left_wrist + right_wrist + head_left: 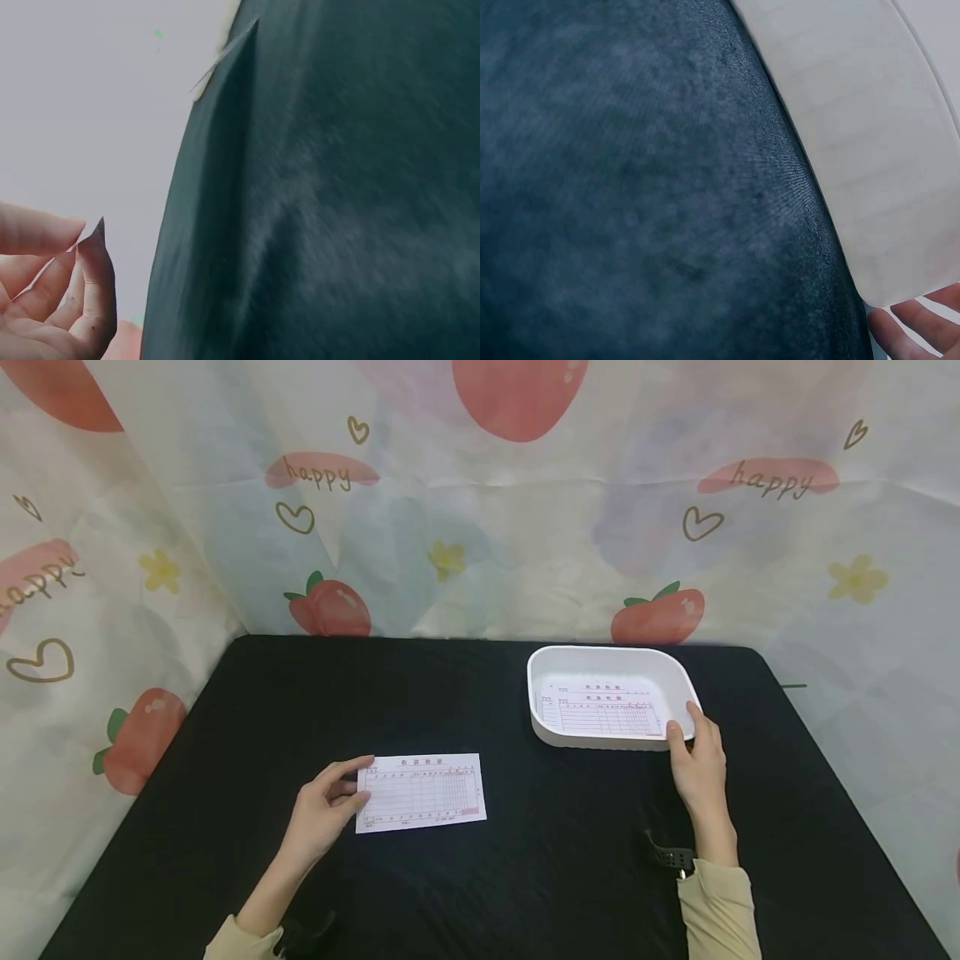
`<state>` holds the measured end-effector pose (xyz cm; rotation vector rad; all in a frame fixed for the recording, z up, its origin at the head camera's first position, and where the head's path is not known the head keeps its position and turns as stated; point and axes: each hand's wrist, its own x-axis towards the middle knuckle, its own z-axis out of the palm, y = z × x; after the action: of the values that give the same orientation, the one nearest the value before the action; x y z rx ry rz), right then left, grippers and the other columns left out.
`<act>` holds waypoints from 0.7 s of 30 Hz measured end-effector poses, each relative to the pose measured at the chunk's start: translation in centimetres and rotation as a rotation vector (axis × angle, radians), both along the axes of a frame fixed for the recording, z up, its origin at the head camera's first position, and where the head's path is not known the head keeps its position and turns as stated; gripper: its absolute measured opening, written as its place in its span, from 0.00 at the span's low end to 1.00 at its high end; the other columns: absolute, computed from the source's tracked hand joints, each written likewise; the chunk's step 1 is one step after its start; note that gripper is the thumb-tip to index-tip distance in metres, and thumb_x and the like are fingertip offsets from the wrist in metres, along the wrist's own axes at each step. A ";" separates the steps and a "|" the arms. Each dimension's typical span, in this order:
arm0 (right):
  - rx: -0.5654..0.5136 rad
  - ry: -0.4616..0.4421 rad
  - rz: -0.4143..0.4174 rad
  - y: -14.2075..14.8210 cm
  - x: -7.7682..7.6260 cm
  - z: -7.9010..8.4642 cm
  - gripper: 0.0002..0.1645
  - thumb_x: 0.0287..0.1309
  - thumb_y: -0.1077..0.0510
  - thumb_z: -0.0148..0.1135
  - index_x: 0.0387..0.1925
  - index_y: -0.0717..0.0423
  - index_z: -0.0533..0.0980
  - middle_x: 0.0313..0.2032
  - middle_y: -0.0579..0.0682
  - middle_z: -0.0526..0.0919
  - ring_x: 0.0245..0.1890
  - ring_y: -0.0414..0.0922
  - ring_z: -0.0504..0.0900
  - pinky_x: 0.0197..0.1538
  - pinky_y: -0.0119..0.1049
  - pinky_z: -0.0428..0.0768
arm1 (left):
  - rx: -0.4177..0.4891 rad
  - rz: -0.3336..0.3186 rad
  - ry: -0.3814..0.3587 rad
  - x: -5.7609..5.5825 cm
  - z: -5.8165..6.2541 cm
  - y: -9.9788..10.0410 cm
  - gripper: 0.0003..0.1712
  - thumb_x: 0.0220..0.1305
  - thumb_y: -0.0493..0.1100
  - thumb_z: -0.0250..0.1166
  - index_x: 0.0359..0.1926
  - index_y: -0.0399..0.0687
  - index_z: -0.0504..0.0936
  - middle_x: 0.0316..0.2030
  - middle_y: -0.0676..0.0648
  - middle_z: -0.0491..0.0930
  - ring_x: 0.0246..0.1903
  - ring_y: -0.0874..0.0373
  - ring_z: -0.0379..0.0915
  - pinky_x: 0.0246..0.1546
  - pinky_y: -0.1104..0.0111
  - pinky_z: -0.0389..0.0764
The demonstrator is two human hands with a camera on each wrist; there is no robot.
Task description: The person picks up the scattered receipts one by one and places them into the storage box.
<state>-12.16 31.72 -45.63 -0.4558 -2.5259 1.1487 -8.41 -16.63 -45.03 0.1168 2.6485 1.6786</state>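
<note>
My left hand [321, 810] pinches the left edge of a printed receipt slip [422, 793], thumb on its face. The slip is held face up over the black table, left of the middle. In the left wrist view the pinching fingers [88, 244] show at the lower left. At the right, a white plastic tray [607, 743] holds more printed slips [600, 714], overlapping on its bottom. My right hand [699, 768] grips the tray's front right corner, thumb toward the inside. In the right wrist view those fingers [919, 334] lie by the tray's wall [877, 157].
A black cloth [225, 735] covers the table. Behind and along the sides hangs a pale curtain [525, 527] printed with fruit, hearts and "happy". The tray stands near the table's back right. A dark strap [673, 857] is on my right wrist.
</note>
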 end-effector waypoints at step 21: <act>0.005 0.006 0.000 0.0 0.0 -0.1 0.34 0.71 0.51 0.44 0.73 0.55 0.53 0.70 0.65 0.57 0.69 0.65 0.59 0.66 0.64 0.61 | 0.213 -0.043 -0.024 -1.2 2.2 1.9 0.26 0.60 0.29 0.62 0.60 0.46 0.75 0.54 0.40 0.75 0.40 0.62 0.81 0.40 0.75 0.79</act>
<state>-12.15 31.75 -45.75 -0.4502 -2.5232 1.1423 -9.57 -14.70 -42.82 0.1518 2.4243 1.9297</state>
